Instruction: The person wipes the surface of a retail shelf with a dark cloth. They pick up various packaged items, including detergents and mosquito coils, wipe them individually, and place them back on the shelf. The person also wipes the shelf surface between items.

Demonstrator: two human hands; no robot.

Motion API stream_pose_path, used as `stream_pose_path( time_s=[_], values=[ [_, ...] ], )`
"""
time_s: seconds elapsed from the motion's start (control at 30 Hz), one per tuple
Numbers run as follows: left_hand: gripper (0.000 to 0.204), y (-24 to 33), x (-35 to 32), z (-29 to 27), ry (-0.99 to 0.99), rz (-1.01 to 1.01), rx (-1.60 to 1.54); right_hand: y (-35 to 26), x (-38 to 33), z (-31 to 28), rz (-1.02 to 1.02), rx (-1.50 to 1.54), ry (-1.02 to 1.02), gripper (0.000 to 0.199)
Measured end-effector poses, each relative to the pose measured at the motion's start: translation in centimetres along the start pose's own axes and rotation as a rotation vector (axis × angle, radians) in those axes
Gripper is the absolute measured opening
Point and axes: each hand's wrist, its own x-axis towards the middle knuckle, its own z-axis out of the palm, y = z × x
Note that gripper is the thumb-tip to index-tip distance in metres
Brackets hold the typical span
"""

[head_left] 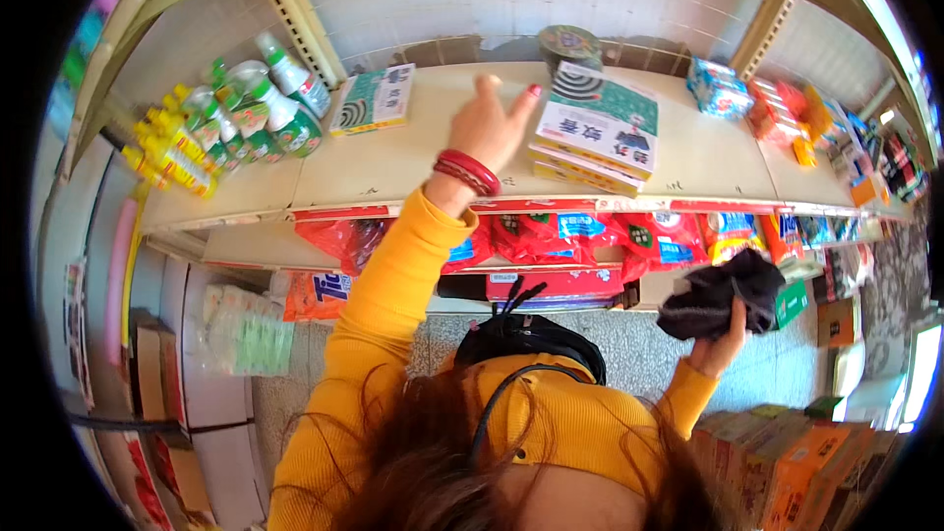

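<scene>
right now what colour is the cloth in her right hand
Black or very dark grey; the crumpled cloth in the right hand shows in the head view.

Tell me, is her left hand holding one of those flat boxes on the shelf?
No: the left hand is open above the shelf, beside the stacked boxes.

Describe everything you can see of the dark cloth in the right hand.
The dark cloth is black or charcoal, soft and crumpled into a loose bundle with folds showing. The right hand grips it from below, fingers closed into the fabric, held up in the air in front of the lower shelf of red packets. It touches nothing but the hand. Its full shape and size are hidden by bunching.
</scene>
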Motion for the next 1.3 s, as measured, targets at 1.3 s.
stream_pose_path(
  time_s=[1.3],
  values=[
    [0.037, -9.7, 11.0, -7.4, 0.492, 0.046, 0.691, 4.3, 1.2, 2.7, 0.191, 0.043, -0.111, 0.035]
  ],
)
